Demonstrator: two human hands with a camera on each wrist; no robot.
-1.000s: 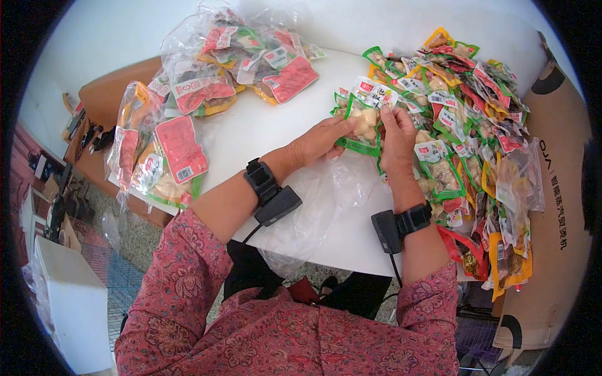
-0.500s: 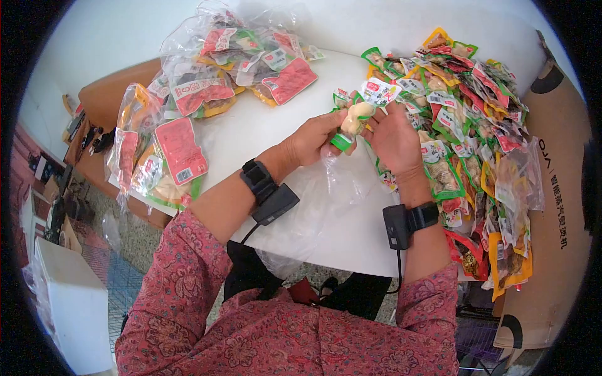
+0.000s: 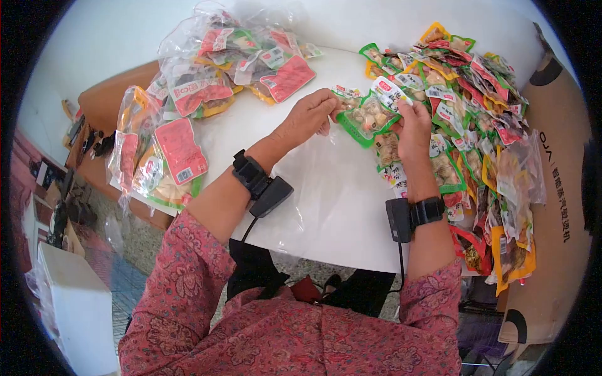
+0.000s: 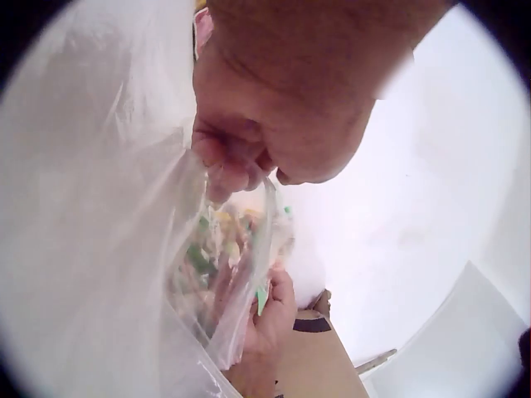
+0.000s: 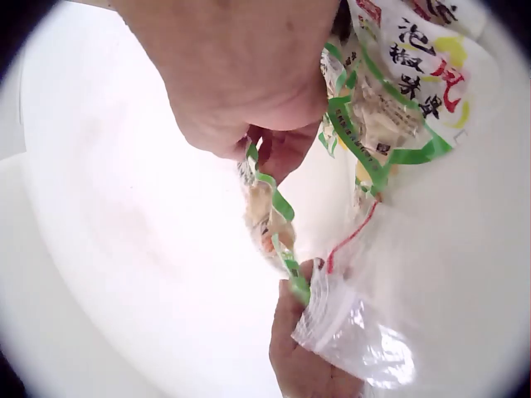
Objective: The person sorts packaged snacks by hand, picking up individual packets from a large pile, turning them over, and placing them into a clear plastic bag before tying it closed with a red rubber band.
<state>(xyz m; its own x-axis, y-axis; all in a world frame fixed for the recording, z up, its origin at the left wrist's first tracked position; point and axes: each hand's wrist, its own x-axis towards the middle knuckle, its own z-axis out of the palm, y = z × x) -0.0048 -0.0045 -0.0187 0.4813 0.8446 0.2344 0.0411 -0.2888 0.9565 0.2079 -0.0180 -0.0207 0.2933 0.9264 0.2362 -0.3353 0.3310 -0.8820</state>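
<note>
A green-edged food packet (image 3: pixel 370 118) hangs from my right hand (image 3: pixel 415 130), whose thumb and fingers pinch its white top end; the right wrist view shows this packet (image 5: pixel 270 220) edge-on. My left hand (image 3: pixel 306 120) is at the packet's left side. In the left wrist view my left hand (image 4: pixel 278 108) grips the gathered edge of a clear plastic bag (image 4: pixel 141 215). The same bag (image 5: pixel 357 332), with a red line along its mouth, lies against my left hand (image 5: pixel 309 352), close to the packet's lower corner.
A large heap of loose packets (image 3: pixel 454 113) covers the right side of the white table (image 3: pixel 332 219). Filled clear bags (image 3: pixel 200 88) stand at the back left, another (image 3: pixel 153 144) at the left edge. A cardboard box (image 3: pixel 552 188) is at the far right.
My left hand has moved up and left. My right hand, loosely spread half a second ago, now pinches a packet with its printed face showing; whether it is the same packet, I cannot tell.
</note>
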